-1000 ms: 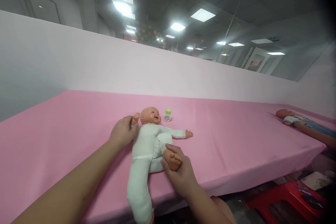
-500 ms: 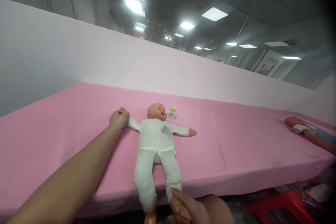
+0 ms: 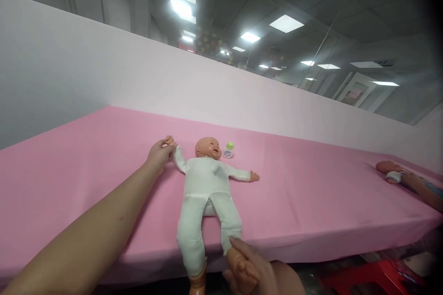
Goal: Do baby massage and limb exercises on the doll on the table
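Note:
A baby doll (image 3: 206,179) in a white top and trousers lies on its back on the pink-covered table (image 3: 294,184), its head toward the wall and its feet at the front edge. My left hand (image 3: 159,154) is closed around the doll's hand and wrist on the left, holding that arm bent upward. At the front edge, my right hand (image 3: 259,265) grips the doll's bare foot and ankle on the right, thumb on top near the trouser cuff. The other foot hangs past the edge, untouched. Close by the doll's head stands a small bottle (image 3: 228,151) with a green cap.
Along the back runs a white wall (image 3: 194,87) with glass above it. At the far right lies another doll (image 3: 392,173), with a person's arm (image 3: 420,189) reaching over it. Below the table's front edge, a red stool (image 3: 367,279) is partly visible.
My left hand has raised the doll's arm slightly up and to the right. My right hand has shifted the foot a little up and outward. A person's arm now reaches over the far doll.

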A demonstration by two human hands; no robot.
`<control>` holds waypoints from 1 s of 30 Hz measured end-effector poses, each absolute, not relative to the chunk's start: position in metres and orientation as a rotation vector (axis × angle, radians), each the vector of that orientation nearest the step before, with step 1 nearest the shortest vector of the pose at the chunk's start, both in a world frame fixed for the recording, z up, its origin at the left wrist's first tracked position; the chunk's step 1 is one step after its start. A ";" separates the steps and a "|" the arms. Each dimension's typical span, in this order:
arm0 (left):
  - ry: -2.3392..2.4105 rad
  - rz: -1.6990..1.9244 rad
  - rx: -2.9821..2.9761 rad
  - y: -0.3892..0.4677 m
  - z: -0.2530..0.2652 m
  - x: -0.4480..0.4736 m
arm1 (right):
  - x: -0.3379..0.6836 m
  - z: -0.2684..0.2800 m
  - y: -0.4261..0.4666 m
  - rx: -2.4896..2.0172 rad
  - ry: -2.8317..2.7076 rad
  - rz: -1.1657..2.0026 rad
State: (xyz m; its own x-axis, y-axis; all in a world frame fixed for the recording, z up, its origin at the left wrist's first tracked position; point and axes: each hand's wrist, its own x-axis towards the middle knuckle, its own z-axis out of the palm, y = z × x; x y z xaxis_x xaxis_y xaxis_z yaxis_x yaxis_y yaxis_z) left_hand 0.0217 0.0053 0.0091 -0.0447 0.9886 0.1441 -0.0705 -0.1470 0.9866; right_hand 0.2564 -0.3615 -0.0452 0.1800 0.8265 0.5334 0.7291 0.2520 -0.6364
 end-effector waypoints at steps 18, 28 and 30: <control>1.094 0.848 2.641 -0.055 0.023 0.060 | 0.266 -0.019 -0.254 -1.414 -1.604 0.448; 1.078 0.807 2.627 -0.051 0.022 0.052 | 0.258 -0.022 -0.230 -1.366 -1.503 0.619; 1.093 0.843 2.544 -0.049 0.022 0.049 | 0.260 -0.022 -0.234 -1.333 -1.477 0.629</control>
State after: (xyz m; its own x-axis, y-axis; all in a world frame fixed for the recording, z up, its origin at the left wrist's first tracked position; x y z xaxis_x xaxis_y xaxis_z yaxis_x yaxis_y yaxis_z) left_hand 0.0490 -0.0491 0.0223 0.5521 0.7250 0.4119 0.5824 -0.6888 0.4318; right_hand 0.2597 -0.2336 -0.0217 0.1165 0.9375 0.3280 0.4131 0.2546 -0.8744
